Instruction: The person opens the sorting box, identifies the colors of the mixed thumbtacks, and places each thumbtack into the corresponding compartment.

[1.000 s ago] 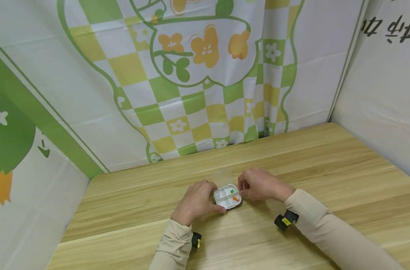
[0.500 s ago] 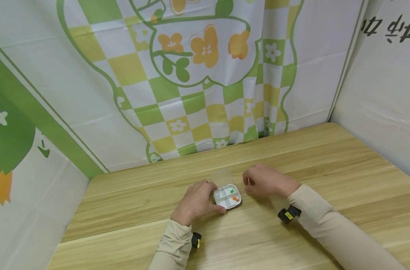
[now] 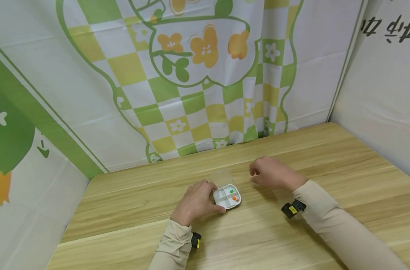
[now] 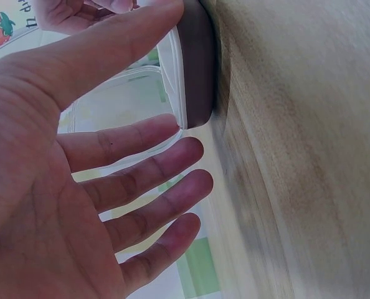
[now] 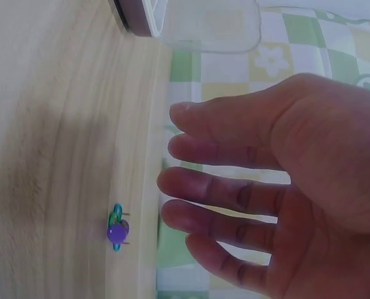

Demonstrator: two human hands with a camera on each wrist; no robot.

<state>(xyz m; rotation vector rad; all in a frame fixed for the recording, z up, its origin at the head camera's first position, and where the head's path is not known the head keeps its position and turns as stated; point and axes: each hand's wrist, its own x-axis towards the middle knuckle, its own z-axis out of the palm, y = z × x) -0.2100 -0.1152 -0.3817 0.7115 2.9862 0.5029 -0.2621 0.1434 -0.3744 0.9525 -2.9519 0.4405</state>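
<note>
A small white four-compartment pill box (image 3: 227,195) with a dark underside stands on the table. Its transparent lid (image 3: 223,176) is raised at the far side. In the right-hand compartments lie a green piece (image 3: 231,191) and an orange piece (image 3: 234,198). My left hand (image 3: 198,202) holds the box by its edges, thumb at the near side and index finger at the far corner; the other fingers are spread. To the right of the box, my right hand (image 3: 275,173) hovers with relaxed fingers, nothing visible in it. Below it in the right wrist view lies a tiny purple-and-teal item (image 5: 117,233) with thin pins, possibly stud earrings.
The wooden table (image 3: 130,210) extends on all sides of the box. Behind it hangs a checkered green, yellow and white curtain (image 3: 198,101). White printed panels (image 3: 387,97) enclose the left and right sides.
My right hand has drawn away from the box's right edge, moving right and toward the back of the table. My left hand and the box have stayed in place.
</note>
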